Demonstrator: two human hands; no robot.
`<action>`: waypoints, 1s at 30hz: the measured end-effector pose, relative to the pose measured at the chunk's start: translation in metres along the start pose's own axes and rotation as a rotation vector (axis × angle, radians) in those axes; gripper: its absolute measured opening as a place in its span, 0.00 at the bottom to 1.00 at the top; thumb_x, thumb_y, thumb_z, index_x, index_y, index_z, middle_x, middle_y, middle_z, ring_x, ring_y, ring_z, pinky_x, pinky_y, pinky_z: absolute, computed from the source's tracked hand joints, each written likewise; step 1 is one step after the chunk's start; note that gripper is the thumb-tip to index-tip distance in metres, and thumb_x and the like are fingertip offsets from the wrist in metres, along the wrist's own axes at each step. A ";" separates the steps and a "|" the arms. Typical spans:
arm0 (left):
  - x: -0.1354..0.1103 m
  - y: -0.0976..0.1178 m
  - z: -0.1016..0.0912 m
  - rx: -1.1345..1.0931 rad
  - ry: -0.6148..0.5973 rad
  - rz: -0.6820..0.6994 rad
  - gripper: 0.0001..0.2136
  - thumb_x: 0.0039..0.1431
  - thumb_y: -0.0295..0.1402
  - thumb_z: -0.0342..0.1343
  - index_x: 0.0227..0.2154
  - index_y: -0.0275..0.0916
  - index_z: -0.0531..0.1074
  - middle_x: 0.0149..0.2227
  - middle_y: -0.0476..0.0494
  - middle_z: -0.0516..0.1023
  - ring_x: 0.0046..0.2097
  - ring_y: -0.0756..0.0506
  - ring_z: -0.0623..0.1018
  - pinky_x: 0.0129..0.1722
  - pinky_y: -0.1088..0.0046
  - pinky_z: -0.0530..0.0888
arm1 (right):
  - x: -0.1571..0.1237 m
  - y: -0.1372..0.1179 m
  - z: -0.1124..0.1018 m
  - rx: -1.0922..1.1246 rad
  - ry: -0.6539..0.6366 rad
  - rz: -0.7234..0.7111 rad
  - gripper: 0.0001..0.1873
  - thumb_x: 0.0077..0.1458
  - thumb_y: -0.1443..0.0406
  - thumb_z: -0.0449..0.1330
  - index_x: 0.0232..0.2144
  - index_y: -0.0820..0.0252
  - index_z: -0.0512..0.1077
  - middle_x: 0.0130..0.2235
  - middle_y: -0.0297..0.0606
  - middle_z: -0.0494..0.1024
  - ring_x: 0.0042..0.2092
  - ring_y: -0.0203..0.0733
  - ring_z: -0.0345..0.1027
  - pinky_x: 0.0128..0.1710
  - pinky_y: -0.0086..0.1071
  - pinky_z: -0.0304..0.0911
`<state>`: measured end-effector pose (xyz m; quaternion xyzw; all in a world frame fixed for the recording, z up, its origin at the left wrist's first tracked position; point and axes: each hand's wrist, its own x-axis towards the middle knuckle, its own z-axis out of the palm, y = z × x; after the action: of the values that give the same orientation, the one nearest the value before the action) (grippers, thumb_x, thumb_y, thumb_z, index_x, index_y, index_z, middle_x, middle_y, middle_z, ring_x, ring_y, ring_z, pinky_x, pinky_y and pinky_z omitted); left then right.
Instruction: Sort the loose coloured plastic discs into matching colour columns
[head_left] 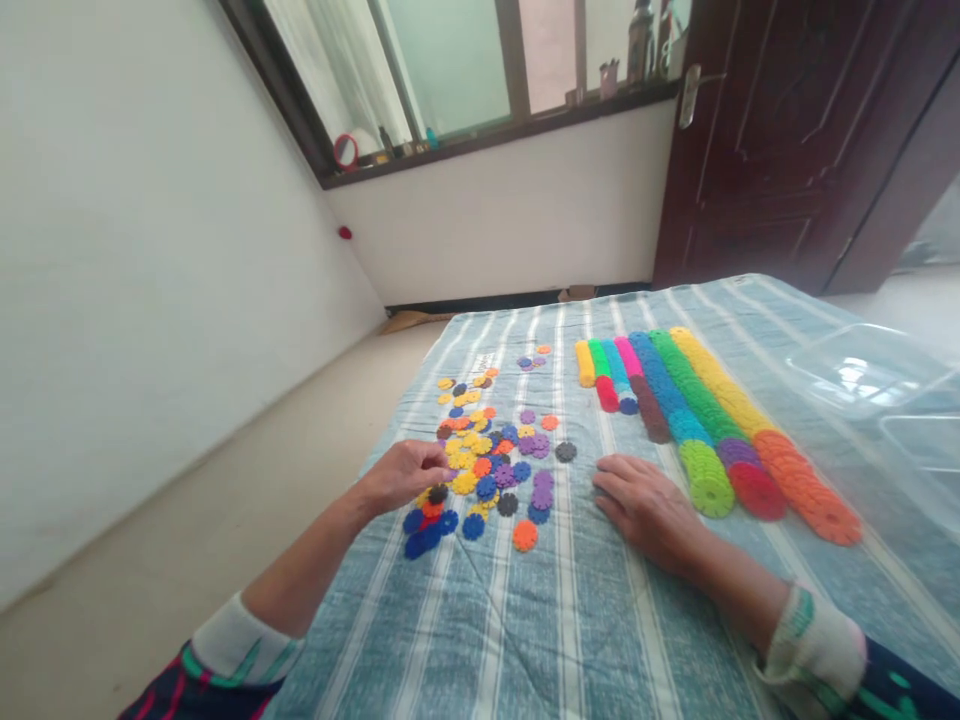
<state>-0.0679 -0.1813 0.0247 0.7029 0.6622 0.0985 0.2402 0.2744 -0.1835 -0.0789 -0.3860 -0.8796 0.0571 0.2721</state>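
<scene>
My left hand (405, 473) is closed in a pinch at the left edge of a loose heap of notched plastic discs. At its fingertips is a purple notched disc (452, 474), mostly hidden by the fingers. Yellow discs (466, 482), blue discs (424, 541) and black discs (507, 503) lie mixed around it. My right hand (649, 507) rests on the cloth with its fingers stretched out, holding nothing. It lies between the heap and the sorted rows, right of a single dark grey disc (566, 452).
Overlapping single-colour rows lie at the right, including an orange row (814, 488) and a green row (694, 385). Clear plastic boxes (847, 385) stand beyond them. A small group of discs (532, 362) lies farther back on the striped cloth (517, 640).
</scene>
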 end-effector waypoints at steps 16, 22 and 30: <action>-0.032 -0.015 0.017 0.207 -0.032 -0.127 0.07 0.42 0.38 0.57 0.23 0.40 0.69 0.24 0.54 0.70 0.28 0.49 0.68 0.27 0.75 0.57 | -0.004 0.002 0.001 -0.008 0.019 -0.017 0.08 0.62 0.67 0.53 0.37 0.57 0.72 0.45 0.43 0.75 0.47 0.47 0.69 0.49 0.42 0.64; -0.039 -0.009 0.014 0.284 0.019 -0.203 0.10 0.40 0.41 0.60 0.23 0.40 0.69 0.26 0.51 0.72 0.31 0.47 0.70 0.29 0.75 0.59 | -0.003 0.002 0.001 -0.004 0.025 -0.020 0.08 0.62 0.67 0.53 0.37 0.57 0.72 0.44 0.43 0.76 0.47 0.47 0.69 0.49 0.42 0.64; -0.039 -0.016 0.022 0.169 -0.039 -0.145 0.05 0.39 0.35 0.57 0.21 0.40 0.69 0.25 0.52 0.70 0.29 0.48 0.69 0.28 0.75 0.60 | -0.004 0.003 0.001 -0.001 0.017 -0.025 0.08 0.62 0.67 0.52 0.37 0.57 0.73 0.44 0.44 0.75 0.48 0.48 0.69 0.49 0.43 0.64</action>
<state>-0.0763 -0.2242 0.0055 0.6728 0.7123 0.0112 0.1994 0.2774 -0.1840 -0.0823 -0.3754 -0.8821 0.0499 0.2800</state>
